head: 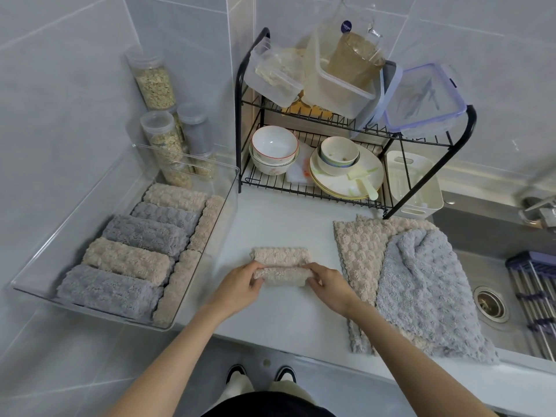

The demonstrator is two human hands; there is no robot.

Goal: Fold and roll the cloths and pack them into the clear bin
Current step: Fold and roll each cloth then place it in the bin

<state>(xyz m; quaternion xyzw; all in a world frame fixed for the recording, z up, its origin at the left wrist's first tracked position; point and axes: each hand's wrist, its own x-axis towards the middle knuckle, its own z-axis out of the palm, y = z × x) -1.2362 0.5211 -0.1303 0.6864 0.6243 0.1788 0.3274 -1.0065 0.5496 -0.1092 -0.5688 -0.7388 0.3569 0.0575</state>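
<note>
Fingers [256,269] of the left hand [240,285] curl round the left end of a beige cloth [282,256], and those of the right hand [329,284] curl round its right end, so both hands grip the rolled-up part. The cloth is a fluffy, nubbly beige strip, folded narrow. Its near part is wound into a thick roll between the two hands, while its far part lies flat on the white counter [270,218]. It sits at the middle of the counter, apart from the clear bin [90,212] on the left. In the bin lie rolled cloths [129,260], grey and beige, side by side in a row, with more beige rolls along the right wall. To the right a pile of cloths [361,245], beige under a rumpled grey one, lies unfolded at the edge of the sink [493,266].
</note>
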